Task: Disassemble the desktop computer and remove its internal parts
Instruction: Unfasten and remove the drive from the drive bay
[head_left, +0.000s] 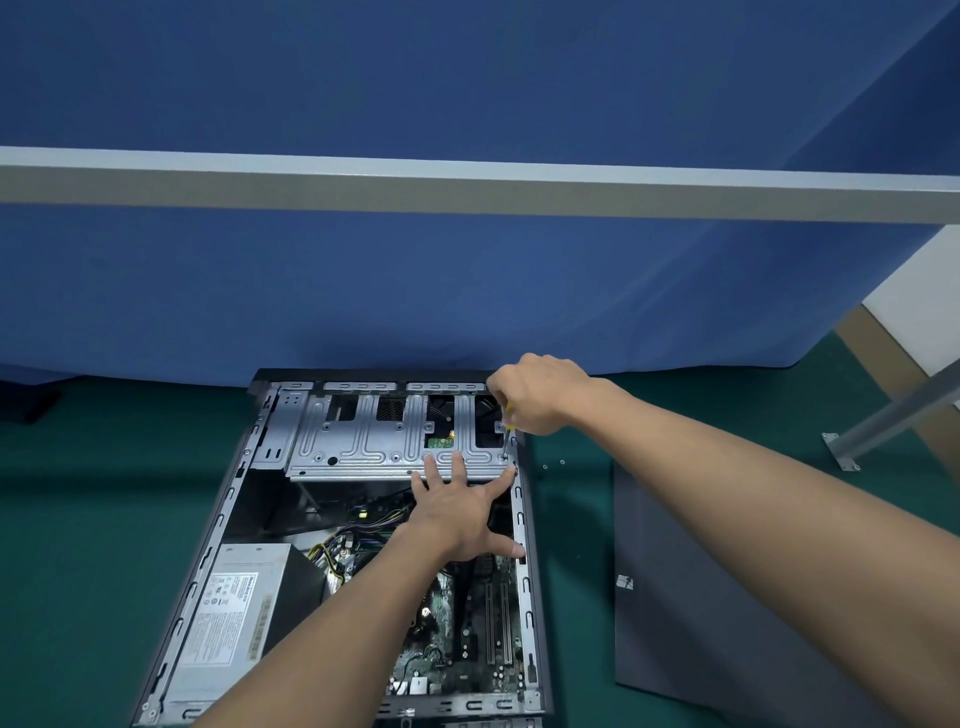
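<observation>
Right fingers: closed around the yellow handle of a screwdriver (506, 431); the right hand (540, 392) is held above the far right corner of the case, the shaft pointing down.
Left fingers: spread apart and laid flat, fingertips on the near edge of the drive cage (395, 434), thumb against the right case rail; nothing is gripped by the left hand (462, 512).
Screwdriver tip: set at a hole near the cage's right end; whether it is seated in a screw head cannot be told.
Task object: the desktop computer (343, 545) is lying open on the green mat (104, 493), with the power supply (234, 618) at near left and the motherboard (467, 639) at near right.
Side panel: laid flat on the mat to the right of the case (727, 597).
Risk: a slipped tip could be driven into the board or cables below; a freed screw could be dropped into the case.
Count: two hands, one screwdriver, one cage, one power supply, one panel, two small loose screws on the mat (553, 464).
</observation>
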